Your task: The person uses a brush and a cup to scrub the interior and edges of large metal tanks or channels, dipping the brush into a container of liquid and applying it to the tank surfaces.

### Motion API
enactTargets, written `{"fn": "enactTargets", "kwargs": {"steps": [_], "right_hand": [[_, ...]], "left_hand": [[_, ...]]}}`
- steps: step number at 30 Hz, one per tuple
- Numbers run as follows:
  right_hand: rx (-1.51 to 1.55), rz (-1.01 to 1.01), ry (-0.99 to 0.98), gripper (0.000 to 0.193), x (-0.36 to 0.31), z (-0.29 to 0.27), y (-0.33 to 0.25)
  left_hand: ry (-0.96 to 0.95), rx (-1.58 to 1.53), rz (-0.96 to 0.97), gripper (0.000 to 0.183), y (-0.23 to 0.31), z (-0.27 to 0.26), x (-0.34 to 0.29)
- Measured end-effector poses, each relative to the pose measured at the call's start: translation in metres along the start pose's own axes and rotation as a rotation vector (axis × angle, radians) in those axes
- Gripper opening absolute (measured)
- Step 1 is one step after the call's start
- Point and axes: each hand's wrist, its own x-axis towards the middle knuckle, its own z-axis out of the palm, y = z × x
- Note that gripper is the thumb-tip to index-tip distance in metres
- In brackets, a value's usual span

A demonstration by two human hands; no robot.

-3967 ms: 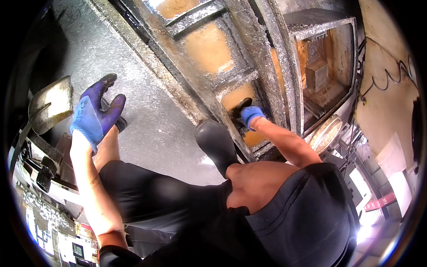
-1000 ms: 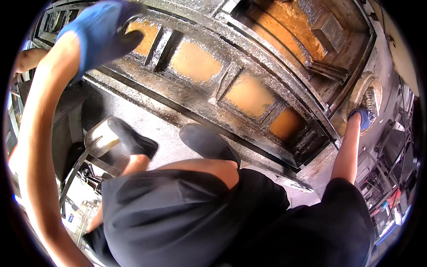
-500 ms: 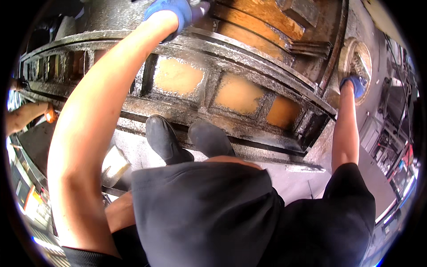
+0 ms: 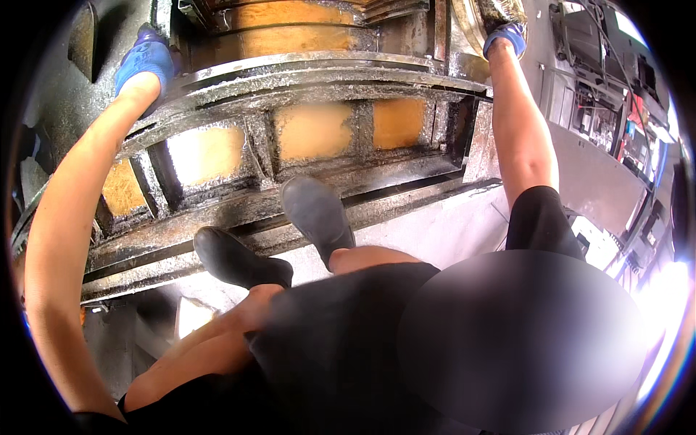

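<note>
Left hand (image 4: pixel 147 61), in a blue knitted glove, has gone from over the trough a second ago to beyond it; the left shoe (image 4: pixel 235 257) has come up to the trough's near edge, while the right hand (image 4: pixel 507 38), also blue-gloved, remains at the same round tub with a pale, crusted rim (image 4: pixel 470 25).

Between the two hands lies an open, dark-metal box with orange-brown contents (image 4: pixel 304 59), its long axis running left to right. Left hand is nearest its left end, right hand nearest the tub just past its right end. Both hands' fingers are mostly hidden, so I cannot tell whether either grips anything.

Nearer the body stretches a long, grime-crusted metal trough (image 4: pixel 406 171), divided into compartments of tan-orange fill. Below is pale floor (image 4: pixel 428 225); to the right, a flat grey panel (image 4: pixel 594 167).
</note>
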Motion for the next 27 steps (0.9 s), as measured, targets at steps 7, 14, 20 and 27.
{"fn": "enactTargets", "kwargs": {"steps": [7, 14, 20, 27], "right_hand": [[-0.199, -0.290, 0.083, 0.032, 0.000, -0.038, 0.033], [-0.839, -0.536, 0.018, 0.029, -0.022, -0.090, 0.126], [0.056, -0.518, -0.007, 0.028, -0.055, -0.123, 0.184], [0.929, -0.162, -0.616, 0.026, -0.133, -0.164, 0.133]], "left_hand": [[0.059, -0.078, 0.048, 0.052, -0.021, 0.013, 0.004], [0.130, -0.159, 0.176, 0.056, -0.028, 0.026, 0.011], [0.201, -0.179, 0.168, 0.058, -0.025, 0.032, 0.010], [0.208, -0.263, 0.222, 0.060, -0.031, 0.040, 0.016]]}}
